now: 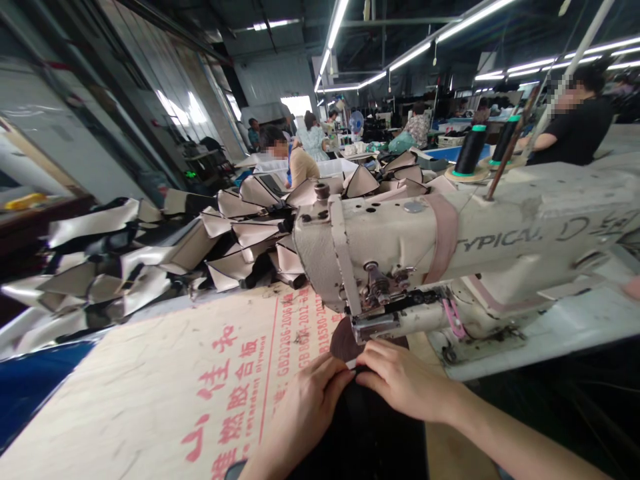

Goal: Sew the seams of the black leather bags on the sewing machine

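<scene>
My left hand [313, 393] and my right hand [400, 380] meet fingertip to fingertip just in front of the needle area of a cream sewing machine [450, 247]. Both pinch a dark piece of material [345, 343] that lies under the machine's foot and runs back towards me [365, 433]. The fingers of both hands are pressed together on its edge.
A plywood board [165, 373] with red print covers the table to the left. A long pile of cut beige and black pieces [150, 253] lies behind it. Two black thread cones [471, 150] stand on the machine. Other people work at benches further back.
</scene>
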Tool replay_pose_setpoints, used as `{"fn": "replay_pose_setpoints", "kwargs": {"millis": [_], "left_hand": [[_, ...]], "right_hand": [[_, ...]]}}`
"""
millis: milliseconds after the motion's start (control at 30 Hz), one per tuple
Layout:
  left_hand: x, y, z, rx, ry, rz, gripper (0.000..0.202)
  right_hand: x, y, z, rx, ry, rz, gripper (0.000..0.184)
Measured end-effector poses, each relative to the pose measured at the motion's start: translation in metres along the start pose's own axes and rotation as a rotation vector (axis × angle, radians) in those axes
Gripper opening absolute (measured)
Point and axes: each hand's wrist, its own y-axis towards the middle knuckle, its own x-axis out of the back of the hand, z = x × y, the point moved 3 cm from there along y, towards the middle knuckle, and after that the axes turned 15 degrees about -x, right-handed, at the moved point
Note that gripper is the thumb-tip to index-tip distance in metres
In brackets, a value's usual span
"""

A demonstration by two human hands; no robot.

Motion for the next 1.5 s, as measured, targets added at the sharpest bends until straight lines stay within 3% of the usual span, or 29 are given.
{"fn": "replay_pose_setpoints", "kwargs": {"millis": [167,267,367,467,533,667,767,967,1133,1267,1400,1500], "left_hand": [[0.004,0.006,-0.002,0.009,-0.009,0.018,0.031],[0.008,0.002,0.0,0.034,-0.01,0.016,0.035],[0.013,-0.013,0.002,0.104,-0.025,0.008,0.022],[0.013,-0.028,0.003,0.108,0.006,0.018,0.048],[0.013,-0.03,0.001,0.05,-0.01,0.034,0.044],[0.019,-0.025,0.001,-0.025,-0.183,0.187,0.037],[0.025,-0.029,0.006,-0.008,-0.314,0.284,0.037],[0.022,-0.036,0.004,-0.009,-0.114,0.123,0.043],[0.017,-0.028,0.009,0.037,-0.155,0.213,0.031],[0.018,-0.024,0.023,0.082,-0.344,0.299,0.036],[0.031,-0.007,0.03,0.104,-0.414,0.281,0.038],[0.049,0.027,0.034,0.05,-0.348,0.372,0.038]], "right_hand": [[-0.014,0.009,-0.005,0.044,0.157,0.062,0.015],[-0.017,0.009,-0.009,0.03,0.119,-0.001,0.018],[-0.016,0.006,-0.01,0.007,0.097,-0.08,0.022],[-0.014,0.004,-0.012,0.003,0.106,-0.104,0.022],[-0.013,0.003,-0.013,0.014,0.107,-0.102,0.022],[-0.013,0.001,-0.013,0.057,0.043,-0.09,0.023],[-0.011,0.001,-0.012,0.083,0.012,-0.1,0.025],[-0.011,0.007,-0.011,0.07,0.024,-0.128,0.022],[-0.014,0.007,-0.014,0.092,-0.033,-0.09,0.027],[-0.011,0.006,-0.011,0.061,-0.008,-0.073,0.029],[-0.011,0.004,-0.006,-0.07,0.178,-0.073,0.026],[-0.028,0.006,-0.008,-0.277,0.495,-0.138,0.029]]}}
